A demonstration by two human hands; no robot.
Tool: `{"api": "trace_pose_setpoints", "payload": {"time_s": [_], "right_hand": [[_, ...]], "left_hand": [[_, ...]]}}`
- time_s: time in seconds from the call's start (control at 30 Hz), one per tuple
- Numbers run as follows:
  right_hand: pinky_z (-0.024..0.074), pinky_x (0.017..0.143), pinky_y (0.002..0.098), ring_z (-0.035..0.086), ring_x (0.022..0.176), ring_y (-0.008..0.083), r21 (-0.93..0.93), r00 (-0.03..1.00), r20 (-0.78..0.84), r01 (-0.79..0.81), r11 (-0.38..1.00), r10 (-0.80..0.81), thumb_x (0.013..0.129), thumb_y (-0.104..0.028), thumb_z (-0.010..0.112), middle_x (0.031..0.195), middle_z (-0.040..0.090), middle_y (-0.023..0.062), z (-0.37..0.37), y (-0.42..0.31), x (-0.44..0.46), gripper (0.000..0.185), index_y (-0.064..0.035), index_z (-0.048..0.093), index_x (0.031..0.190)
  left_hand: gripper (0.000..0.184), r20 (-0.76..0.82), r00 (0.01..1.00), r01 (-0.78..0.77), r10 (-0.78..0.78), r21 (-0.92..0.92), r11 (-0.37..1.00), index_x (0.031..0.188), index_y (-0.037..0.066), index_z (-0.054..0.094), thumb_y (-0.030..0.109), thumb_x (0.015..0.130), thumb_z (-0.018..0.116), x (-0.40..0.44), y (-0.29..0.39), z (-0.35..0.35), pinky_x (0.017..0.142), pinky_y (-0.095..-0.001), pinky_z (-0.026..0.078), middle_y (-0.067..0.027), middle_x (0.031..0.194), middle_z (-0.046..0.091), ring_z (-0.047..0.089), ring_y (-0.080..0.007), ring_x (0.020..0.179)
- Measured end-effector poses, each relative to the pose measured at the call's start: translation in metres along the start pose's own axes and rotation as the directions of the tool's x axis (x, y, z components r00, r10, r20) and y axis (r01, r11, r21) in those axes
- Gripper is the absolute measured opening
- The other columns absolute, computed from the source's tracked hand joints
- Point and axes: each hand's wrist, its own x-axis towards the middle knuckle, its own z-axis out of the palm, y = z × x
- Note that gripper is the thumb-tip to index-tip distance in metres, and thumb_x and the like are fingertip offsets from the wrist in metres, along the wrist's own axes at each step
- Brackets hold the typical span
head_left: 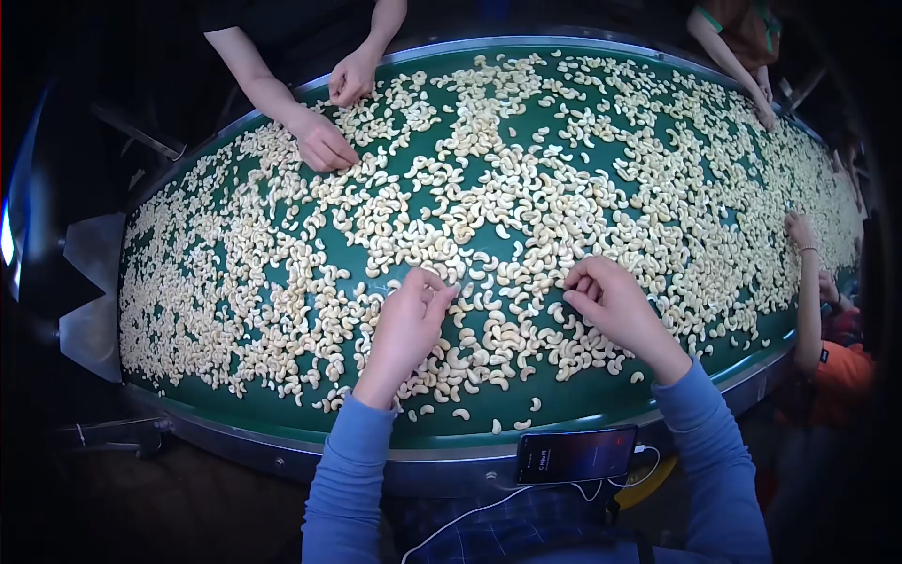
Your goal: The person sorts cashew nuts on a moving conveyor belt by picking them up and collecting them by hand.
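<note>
Pale cashew nuts [554, 211] are spread in loose patches over a green conveyor belt [526, 390]. My left hand [412, 315] is just left of the middle of the belt, low over the nuts, with thumb and fingers pinched together. Whatever sits between those fingertips is too small to make out. To the right, my right hand [613, 303] hovers at the nuts with fingers curled in and the thumb against them; its fingertips hide anything held. Between both hands lie scattered cashews and bits of bare green belt.
A phone [575, 455] with a white cable [470, 512] rests at the belt's near metal edge [423, 463]. Across the belt, a co-worker's hands [326, 143] touch nuts. More people's hands [800, 230] reach in from the right. Metal plates [91, 338] stand at the left end.
</note>
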Motion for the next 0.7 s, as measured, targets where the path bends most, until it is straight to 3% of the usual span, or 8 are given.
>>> {"api": "trace_pose_setpoints", "payload": {"time_s": [0.07,0.13,0.2,0.33,0.47,0.53,0.6,0.7], "right_hand": [[0.0485,0.062,0.0270,0.056,0.064,0.0137,0.182,0.996,0.039,-0.081,0.980,0.076,0.082,-0.008,0.072,0.080,0.057,0.0041,0.003,-0.014,0.003,0.011,-0.0043,0.068,0.092],[0.0508,0.063,0.0314,0.060,0.066,0.0194,0.079,0.984,0.039,0.172,0.982,-0.175,0.082,-0.007,0.070,0.080,0.058,0.0076,0.021,-0.024,0.004,0.006,-0.0043,0.068,0.087],[0.0521,0.068,0.0346,0.062,0.073,0.0249,-0.187,0.960,-0.008,0.274,0.943,-0.281,0.083,-0.007,0.066,0.082,0.060,0.0104,0.047,-0.019,0.004,0.004,-0.0031,0.066,0.082],[0.0522,0.068,0.0336,0.063,0.074,0.0243,-0.052,0.947,0.223,0.247,0.968,-0.230,0.083,-0.009,0.064,0.078,0.060,0.0108,0.032,-0.012,0.014,0.011,-0.0048,0.063,0.092],[0.0477,0.056,0.0276,0.060,0.062,0.0113,0.476,0.822,0.559,-0.422,0.772,0.105,0.084,-0.016,0.067,0.072,0.057,0.0032,0.011,0.001,0.000,0.015,-0.0066,0.063,0.095],[0.0493,0.057,0.0286,0.063,0.068,0.0157,0.163,0.793,0.604,-0.018,0.986,-0.085,0.085,-0.014,0.065,0.076,0.058,0.0044,0.002,-0.019,-0.006,0.013,-0.0087,0.062,0.096],[0.0506,0.060,0.0345,0.064,0.070,0.0236,-0.045,0.854,0.372,0.408,0.912,-0.364,0.084,-0.017,0.067,0.077,0.060,0.0085,0.030,-0.014,-0.028,0.015,-0.0085,0.062,0.095],[0.0509,0.062,0.0403,0.064,0.072,0.0293,-0.154,0.875,0.324,0.423,0.893,-0.359,0.081,-0.019,0.069,0.077,0.063,0.0111,0.050,-0.010,-0.037,0.015,-0.0074,0.064,0.090]], "left_hand": [[0.021,0.198,0.971,0.228,-0.137,-0.569,0.790,0.094,0.008,0.054,0.027,0.100,0.052,-0.014,0.001,-0.007,0.044,-0.0235,0.034,-0.0018,0.067,0.056,0.046,-0.0092,0.048],[0.021,0.264,0.943,0.331,-0.201,-0.788,0.519,0.095,0.010,0.056,0.028,0.103,0.047,-0.031,0.016,-0.003,0.044,-0.0183,0.026,0.0012,0.068,0.050,0.035,-0.0045,0.047],[0.027,0.289,0.934,0.356,-0.209,-0.721,0.595,0.087,0.009,0.055,0.031,0.103,0.050,-0.039,0.011,0.004,0.045,-0.0175,0.025,0.0028,0.069,0.052,0.039,-0.0029,0.053],[0.027,0.255,0.921,0.390,-0.295,-0.608,0.691,0.089,0.007,0.058,0.030,0.102,0.053,-0.060,0.005,0.015,0.047,-0.0169,0.029,0.0044,0.068,0.050,0.040,-0.0023,0.054],[0.024,0.035,0.950,0.300,-0.310,-0.369,0.879,0.089,0.004,0.065,0.025,0.099,0.059,-0.071,0.016,0.027,0.047,-0.0181,0.030,0.0062,0.063,0.049,0.042,-0.0018,0.053],[0.024,-0.088,0.965,0.233,-0.248,-0.150,0.961,0.088,0.003,0.067,0.024,0.097,0.062,-0.075,0.021,0.030,0.048,-0.0188,0.032,0.0063,0.063,0.051,0.043,-0.0020,0.053],[0.021,-0.240,0.968,0.122,-0.071,0.209,0.970,0.086,0.002,0.067,0.022,0.092,0.066,-0.077,0.028,0.036,0.048,-0.0277,0.040,-0.0019,0.059,0.059,0.055,-0.0138,0.051],[0.018,-0.319,0.946,0.224,-0.052,0.533,0.816,0.088,0.003,0.066,0.021,0.088,0.069,-0.084,0.053,0.042,0.052,-0.0367,0.046,-0.0126,0.058,0.061,0.063,-0.0289,0.057]]}}
